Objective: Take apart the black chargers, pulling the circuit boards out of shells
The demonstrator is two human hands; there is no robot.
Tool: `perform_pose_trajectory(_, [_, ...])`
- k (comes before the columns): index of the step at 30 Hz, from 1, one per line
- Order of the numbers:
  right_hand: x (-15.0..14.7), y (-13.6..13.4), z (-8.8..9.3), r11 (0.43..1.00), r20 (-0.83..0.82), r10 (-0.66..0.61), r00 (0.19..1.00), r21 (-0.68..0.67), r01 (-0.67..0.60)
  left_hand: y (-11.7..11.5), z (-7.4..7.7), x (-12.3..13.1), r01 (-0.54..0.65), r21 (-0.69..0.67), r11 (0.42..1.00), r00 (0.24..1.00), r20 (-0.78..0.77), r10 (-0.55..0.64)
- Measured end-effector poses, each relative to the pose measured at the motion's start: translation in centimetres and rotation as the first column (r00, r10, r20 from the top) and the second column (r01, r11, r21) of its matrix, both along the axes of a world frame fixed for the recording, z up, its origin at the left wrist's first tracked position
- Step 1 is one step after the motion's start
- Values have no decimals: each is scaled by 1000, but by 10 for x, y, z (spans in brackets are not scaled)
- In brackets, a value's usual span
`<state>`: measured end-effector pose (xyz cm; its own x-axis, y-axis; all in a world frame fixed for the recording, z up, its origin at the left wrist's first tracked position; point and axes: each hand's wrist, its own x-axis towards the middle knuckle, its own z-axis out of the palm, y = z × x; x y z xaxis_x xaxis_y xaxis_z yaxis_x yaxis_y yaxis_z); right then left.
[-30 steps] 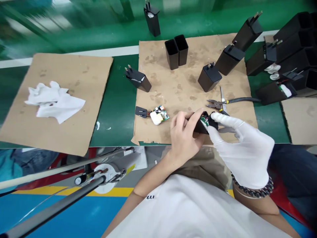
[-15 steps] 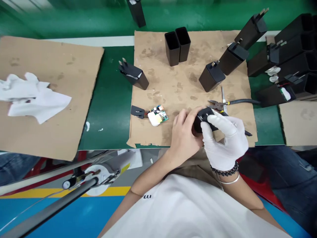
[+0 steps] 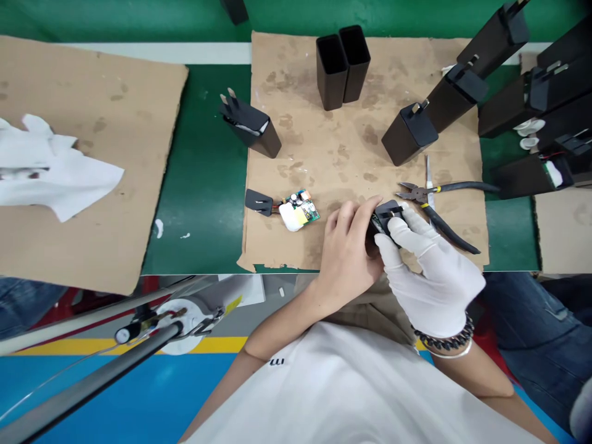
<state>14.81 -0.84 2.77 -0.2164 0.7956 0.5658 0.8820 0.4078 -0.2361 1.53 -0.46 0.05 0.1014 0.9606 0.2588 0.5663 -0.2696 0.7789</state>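
Both hands hold one black charger (image 3: pixel 386 217) over the front of the middle cardboard sheet (image 3: pixel 324 154). My bare left hand (image 3: pixel 346 253) wraps its body from the left. My white-gloved right hand (image 3: pixel 430 271) presses fingers on its plug end cap. To the left lies a loose green circuit board with a white part (image 3: pixel 298 213), wired to a black plug cap (image 3: pixel 259 202). Black-handled pliers (image 3: pixel 439 206) and tweezers (image 3: pixel 428 179) rest just right of my hands.
Two empty black casings (image 3: pixel 342 68) stand at the back. Several assembled black chargers (image 3: pixel 409 132) stand or lie at the right, and one (image 3: pixel 252 126) lies at the left cardboard edge. A crumpled white cloth (image 3: pixel 50 169) sits on the left cardboard. A person's jeans (image 3: pixel 541 320) show at right.
The end cap has been pushed onto the charger, hiding the green board seen a second ago. My hands stayed in place; the view shifted so everything sits slightly lower and left.
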Motion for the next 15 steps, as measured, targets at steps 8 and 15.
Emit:
perform_pose_trajectory(8, [7, 0, 20, 1000, 132, 9, 991, -22, -6, 0, -4, -1, 5, -13, 1000, 1000, -13, -5])
perform_pose_trajectory(15, [3, 3, 9, 989, 100, 52, 994, -143, -37, 1, -4, -1, 12, -36, 999, 1000, -24, -13])
